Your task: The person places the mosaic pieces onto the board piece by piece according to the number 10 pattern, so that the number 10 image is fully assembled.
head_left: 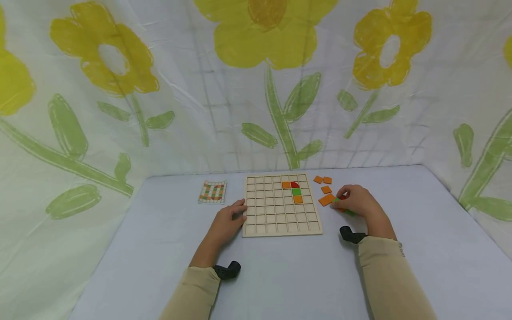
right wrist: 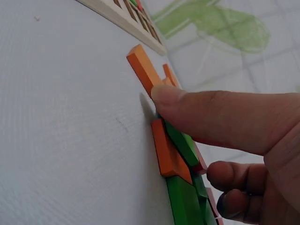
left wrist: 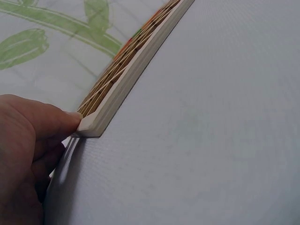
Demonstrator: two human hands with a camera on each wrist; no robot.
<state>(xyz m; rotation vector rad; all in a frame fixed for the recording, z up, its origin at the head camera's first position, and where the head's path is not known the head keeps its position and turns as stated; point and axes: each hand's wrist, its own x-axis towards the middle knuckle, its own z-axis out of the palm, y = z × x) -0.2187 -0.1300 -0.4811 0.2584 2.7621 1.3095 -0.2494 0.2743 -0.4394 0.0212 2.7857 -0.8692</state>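
Observation:
A wooden grid board (head_left: 262, 229) lies on the table, with orange tiles (head_left: 298, 199), a green tile (head_left: 296, 191) and a red rounded tile (head_left: 294, 184) in its upper right cells. My left hand (head_left: 226, 224) touches the board's left edge, thumb and fingers apart; in the left wrist view the thumb (left wrist: 56, 119) rests at the corner. Right of the board, my right hand (head_left: 357, 201) pinches an orange tile (right wrist: 142, 65), which is tilted up off the table. Under that hand lie another orange tile (right wrist: 165, 150) and green tiles (right wrist: 183, 199); its fingertips partly hide the pile.
Several loose orange tiles (head_left: 326, 190) lie between the board and my right hand. A patterned card (head_left: 212, 192) with a coloured grid lies left of the board. Behind the white table (head_left: 280, 271) hangs a curtain (head_left: 180, 133) painted with flowers.

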